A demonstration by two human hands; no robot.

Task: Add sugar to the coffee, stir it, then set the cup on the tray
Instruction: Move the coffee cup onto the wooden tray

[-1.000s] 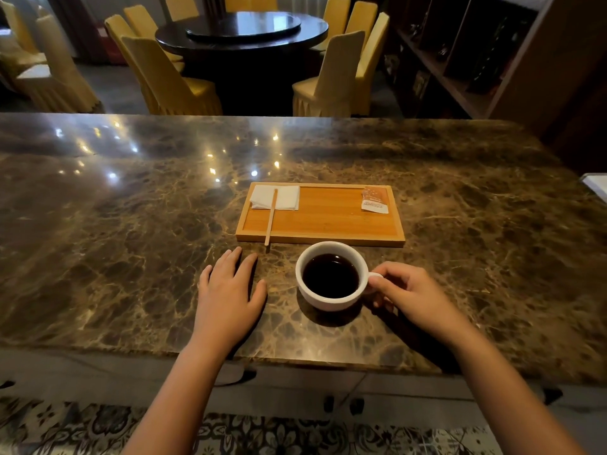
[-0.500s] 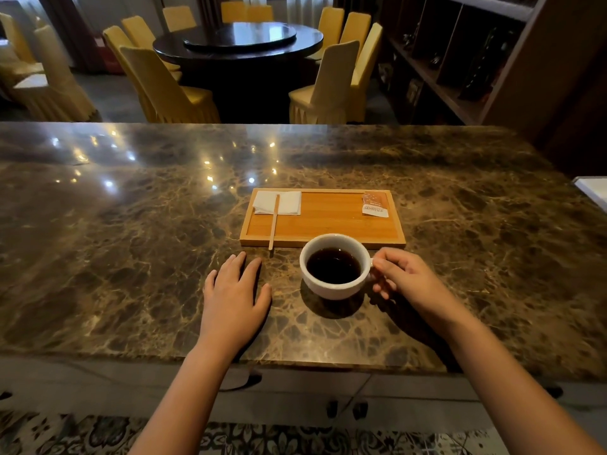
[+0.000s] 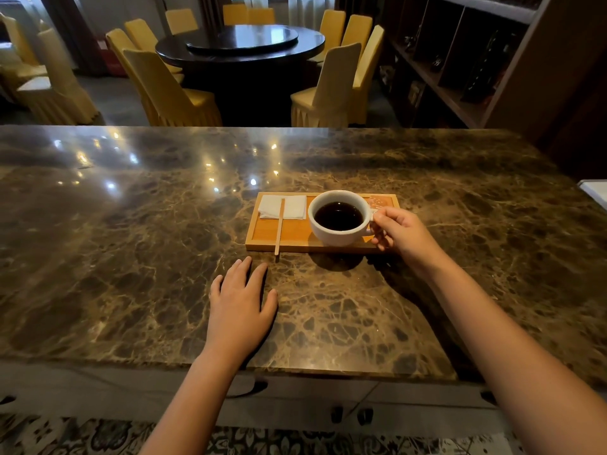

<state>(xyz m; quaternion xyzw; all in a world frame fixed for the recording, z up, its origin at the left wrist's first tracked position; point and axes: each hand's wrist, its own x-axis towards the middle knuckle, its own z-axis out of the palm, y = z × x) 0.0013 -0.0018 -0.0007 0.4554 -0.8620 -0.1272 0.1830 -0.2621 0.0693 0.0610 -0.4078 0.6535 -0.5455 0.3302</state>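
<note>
A white cup [image 3: 338, 234] full of dark coffee is held by its handle in my right hand [image 3: 402, 232], over the middle of the wooden tray [image 3: 289, 232]; its shadow falls on the counter in front of the tray. On the tray's left lies a white napkin [image 3: 292, 206] with a wooden stir stick [image 3: 279, 226] across it, the stick's tip overhanging the front rim. An orange sugar packet [image 3: 381, 201] lies at the tray's back right, partly hidden by the cup and my hand. My left hand [image 3: 239, 303] rests flat on the counter, fingers spread.
The tray sits on a dark marble counter [image 3: 131, 241] whose near edge runs below my forearms. A white object [image 3: 596, 192] shows at the counter's far right edge. Beyond are a round dark table [image 3: 239, 44], yellow chairs and shelving on the right.
My right hand has lifted the cup off the counter and carried it forward over the tray. My left hand has stayed flat in place.
</note>
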